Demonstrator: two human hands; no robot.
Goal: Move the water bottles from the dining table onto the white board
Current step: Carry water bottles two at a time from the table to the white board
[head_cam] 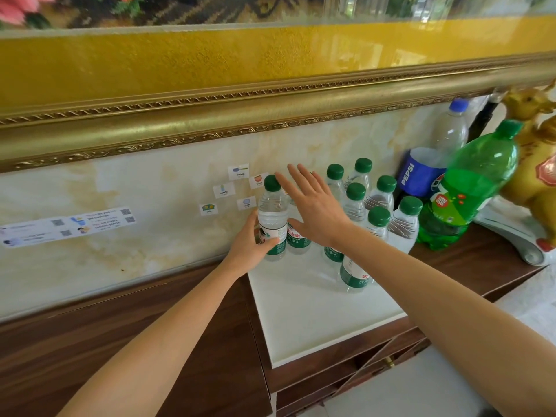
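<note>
Against the marble wall under a gilt frame, I see a dark wood counter [180, 320] carrying the white board [316, 320], its near half bare. Green-capped water bottles [377, 203] crowd its far end. My left hand [251, 245] has its grip wrapped around the leftmost bottle [272, 218], upright by the board's left edge. My right hand [316, 206] hovers spread, grip released, over the cluster.
</note>
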